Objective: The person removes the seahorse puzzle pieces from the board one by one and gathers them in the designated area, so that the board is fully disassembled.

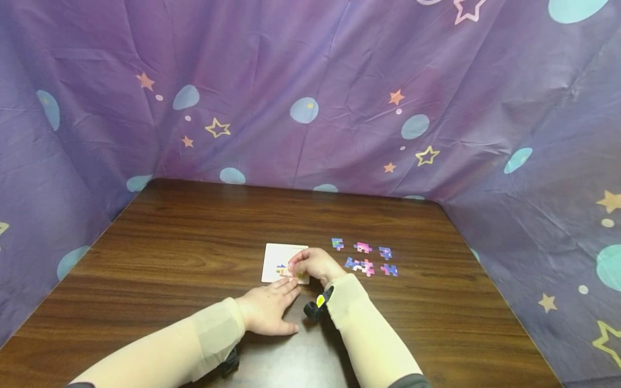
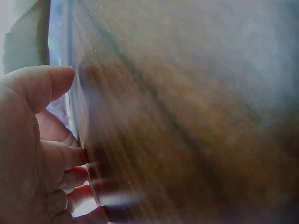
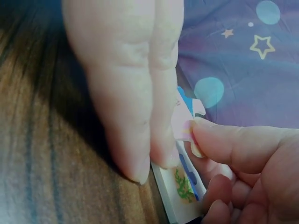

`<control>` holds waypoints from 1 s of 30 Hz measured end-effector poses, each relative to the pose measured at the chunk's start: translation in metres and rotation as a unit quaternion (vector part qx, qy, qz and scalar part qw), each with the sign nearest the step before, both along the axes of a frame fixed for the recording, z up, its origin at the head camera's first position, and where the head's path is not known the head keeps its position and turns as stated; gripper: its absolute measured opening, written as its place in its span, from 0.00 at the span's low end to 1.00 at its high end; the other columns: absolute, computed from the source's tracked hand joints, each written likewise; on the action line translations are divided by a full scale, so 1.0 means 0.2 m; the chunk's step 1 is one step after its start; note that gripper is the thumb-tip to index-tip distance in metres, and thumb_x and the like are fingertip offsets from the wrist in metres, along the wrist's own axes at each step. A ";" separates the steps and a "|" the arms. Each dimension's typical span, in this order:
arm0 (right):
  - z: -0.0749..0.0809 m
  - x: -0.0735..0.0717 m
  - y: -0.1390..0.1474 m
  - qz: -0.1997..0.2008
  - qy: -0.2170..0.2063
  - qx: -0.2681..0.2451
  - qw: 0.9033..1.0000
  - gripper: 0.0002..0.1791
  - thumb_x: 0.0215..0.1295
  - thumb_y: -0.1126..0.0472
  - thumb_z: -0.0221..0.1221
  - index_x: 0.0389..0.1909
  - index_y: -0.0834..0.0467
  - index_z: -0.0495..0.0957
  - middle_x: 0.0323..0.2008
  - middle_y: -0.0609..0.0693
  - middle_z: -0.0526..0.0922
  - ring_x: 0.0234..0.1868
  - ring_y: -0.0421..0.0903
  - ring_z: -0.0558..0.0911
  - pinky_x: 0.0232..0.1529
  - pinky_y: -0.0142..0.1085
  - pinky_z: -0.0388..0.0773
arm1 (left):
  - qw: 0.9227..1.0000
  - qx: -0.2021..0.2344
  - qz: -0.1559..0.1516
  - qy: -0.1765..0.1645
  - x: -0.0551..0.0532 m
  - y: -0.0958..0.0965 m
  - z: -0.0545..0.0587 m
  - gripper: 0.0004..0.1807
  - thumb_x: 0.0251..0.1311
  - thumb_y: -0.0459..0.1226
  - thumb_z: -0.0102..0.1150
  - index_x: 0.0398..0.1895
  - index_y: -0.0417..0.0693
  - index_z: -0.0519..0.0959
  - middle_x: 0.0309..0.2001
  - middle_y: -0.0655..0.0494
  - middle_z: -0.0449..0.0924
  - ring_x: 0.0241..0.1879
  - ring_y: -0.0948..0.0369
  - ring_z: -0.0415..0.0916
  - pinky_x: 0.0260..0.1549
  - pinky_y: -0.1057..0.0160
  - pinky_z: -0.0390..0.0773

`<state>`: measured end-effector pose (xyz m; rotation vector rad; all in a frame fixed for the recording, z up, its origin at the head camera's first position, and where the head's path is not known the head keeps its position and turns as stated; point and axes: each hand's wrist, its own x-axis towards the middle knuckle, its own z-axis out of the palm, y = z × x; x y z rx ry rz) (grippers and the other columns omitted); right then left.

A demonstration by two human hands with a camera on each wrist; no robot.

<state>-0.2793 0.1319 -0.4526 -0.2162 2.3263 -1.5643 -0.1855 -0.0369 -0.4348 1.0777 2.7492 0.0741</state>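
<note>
A white square puzzle board [image 1: 273,258] lies on the table in front of both hands. Inside it, a piece with a green plant print [image 3: 183,184] shows in the right wrist view. My right hand [image 1: 316,265] pinches a pink and blue puzzle piece [image 3: 183,122] between thumb and fingers, just over the board. My left hand [image 1: 271,308] lies palm down, its fingers extended with the tips at the board's near edge and the thumb spread to the right. The hands partly cover the board.
Several loose puzzle pieces [image 1: 363,248] in pink, blue and purple lie to the right of the board. The brown wooden table [image 1: 194,226] is bordered at the back and sides by a purple curtain [image 1: 271,64] with stars. A black wrist camera [image 1: 312,310] hangs under the right wrist.
</note>
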 end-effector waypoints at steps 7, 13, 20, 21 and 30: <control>0.00 0.00 0.01 -0.003 -0.015 -0.039 0.999 0.08 0.53 0.67 0.66 0.35 0.65 0.82 0.28 0.46 0.82 0.35 0.42 0.75 0.37 0.31 0.71 | 1.000 0.003 -0.001 -0.001 0.00 0.00 0.00 0.46 0.57 0.63 0.51 0.70 0.40 0.63 0.73 0.45 0.56 0.72 0.53 0.52 0.69 0.59 0.55; 0.02 0.00 0.03 -0.010 -0.018 -0.062 0.998 0.09 0.54 0.66 0.66 0.36 0.64 0.82 0.27 0.43 0.81 0.29 0.40 0.72 0.29 0.31 0.66 | 1.000 0.002 -0.006 0.004 0.01 0.01 0.00 0.45 0.57 0.62 0.52 0.70 0.40 0.63 0.72 0.45 0.57 0.72 0.52 0.53 0.69 0.59 0.56; 0.08 0.00 0.12 -0.036 -0.027 -0.097 0.994 0.07 0.56 0.66 0.65 0.36 0.60 0.82 0.21 0.41 0.77 0.21 0.37 0.68 0.21 0.29 0.62 | 1.000 0.006 -0.003 0.000 0.01 0.01 0.01 0.46 0.57 0.63 0.52 0.70 0.41 0.64 0.72 0.46 0.57 0.72 0.52 0.53 0.69 0.60 0.55; 0.09 0.00 0.15 -0.042 -0.028 -0.100 0.994 0.07 0.56 0.66 0.65 0.36 0.60 0.82 0.20 0.41 0.77 0.21 0.37 0.68 0.20 0.28 0.61 | 1.000 0.008 -0.002 -0.001 0.01 0.01 0.01 0.46 0.57 0.63 0.53 0.70 0.41 0.64 0.72 0.46 0.57 0.72 0.52 0.53 0.69 0.59 0.56; 0.09 0.03 0.52 -0.071 -0.040 -0.086 0.993 0.03 0.58 0.67 0.63 0.32 0.56 0.82 0.22 0.41 0.77 0.22 0.37 0.70 0.23 0.27 0.65 | 1.000 -0.003 0.002 0.001 0.00 0.00 0.00 0.46 0.57 0.63 0.51 0.71 0.42 0.62 0.73 0.47 0.56 0.72 0.53 0.52 0.69 0.60 0.54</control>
